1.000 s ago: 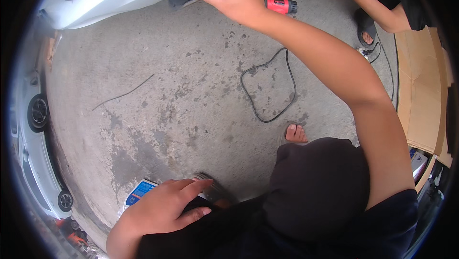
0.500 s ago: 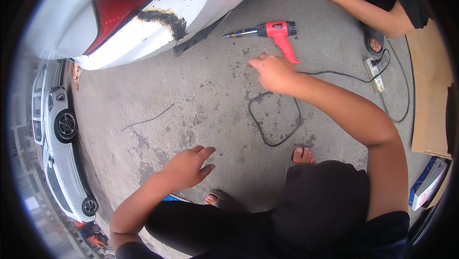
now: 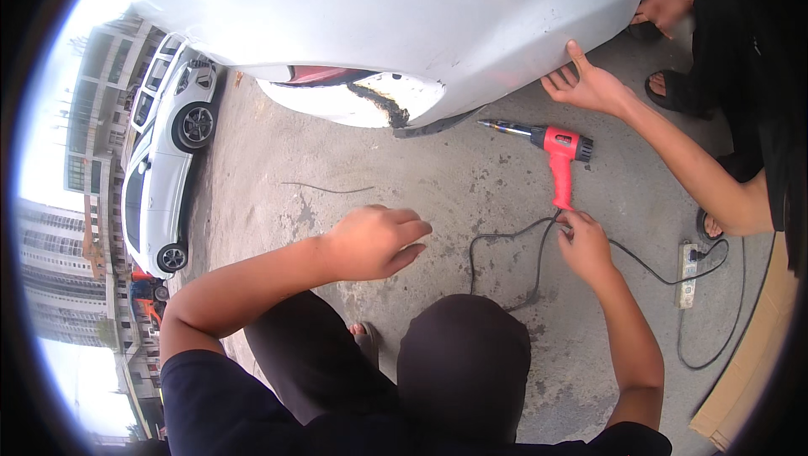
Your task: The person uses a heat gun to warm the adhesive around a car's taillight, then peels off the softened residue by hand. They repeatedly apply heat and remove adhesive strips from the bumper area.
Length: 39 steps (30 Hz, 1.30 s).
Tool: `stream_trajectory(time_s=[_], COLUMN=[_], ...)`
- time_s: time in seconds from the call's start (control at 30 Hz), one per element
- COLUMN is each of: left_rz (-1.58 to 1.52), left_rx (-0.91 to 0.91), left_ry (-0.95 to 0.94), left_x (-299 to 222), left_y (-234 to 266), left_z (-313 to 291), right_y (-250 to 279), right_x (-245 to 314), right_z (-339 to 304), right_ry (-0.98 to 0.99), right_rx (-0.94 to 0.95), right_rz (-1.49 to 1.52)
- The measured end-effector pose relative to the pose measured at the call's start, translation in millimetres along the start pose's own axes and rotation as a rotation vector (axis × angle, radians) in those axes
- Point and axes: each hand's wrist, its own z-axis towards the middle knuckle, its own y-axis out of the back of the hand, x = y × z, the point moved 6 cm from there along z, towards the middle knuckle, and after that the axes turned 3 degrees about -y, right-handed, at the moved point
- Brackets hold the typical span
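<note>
A red and black heat gun (image 3: pixel 560 157) with a long metal nozzle lies on the concrete, its nozzle pointing left toward the car. My right hand (image 3: pixel 585 247) is at the bottom of its handle, fingers curled round the black power cord (image 3: pixel 540 264) where it leaves the grip. My left hand (image 3: pixel 376 241) hovers over the ground, fingers loosely bent and thumb apart, holding nothing. The white car body (image 3: pixel 404 14) has a blackened, burnt patch (image 3: pixel 383 106) beside its red tail light (image 3: pixel 324 75).
At the right, another person's hand (image 3: pixel 593 90) touches the car's lower edge. A further person's hand (image 3: pixel 665 11) is near the wheel. A white power strip (image 3: pixel 688 275) and cardboard (image 3: pixel 745 363) lie at the right. A thin wire (image 3: pixel 328 189) lies left of centre; a parked white vehicle (image 3: pixel 156 165) stands beyond.
My right hand has come down from beside the handle to the cord at its base. My left hand has risen toward the car. The view has shifted, showing more car and background.
</note>
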Motion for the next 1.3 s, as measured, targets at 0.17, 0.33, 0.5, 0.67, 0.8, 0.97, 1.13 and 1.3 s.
stream_trajectory(time_s=[0.17,0.33,0.5,0.67,0.8,0.97,1.13,1.3], left_rz=[0.176,0.150,-0.043,-0.091,-0.109,0.068,0.164,0.119], left_rx=[-0.757,-0.798,-0.802,-0.815,-0.766,-0.677,-0.683,-0.737], left_ry=[0.290,0.299,0.276,0.194,0.126,-0.097,-0.262,-0.361], left_x=[56,75,90,103,108,105,122,128], left_y=[102,104,106,111,117,127,119,125], left_z=[-15,-15,-17,-14,-17,-24,-22,-13], right_y=[-12,-43,-59,-70,-72,-82,-84,-14], right_x=[37,82,115,152,184,175,137,144], right_z=[31,54,79,117,134,115,74,-10], right_ry=[0.133,0.253,0.267,0.233,0.343,0.242,-0.127,-0.640], right_rx=[0.086,0.155,0.239,0.320,0.303,0.584,0.874,0.477], right_rz=[0.090,0.069,0.101,0.161,0.016,-0.331,-0.800,-0.658])
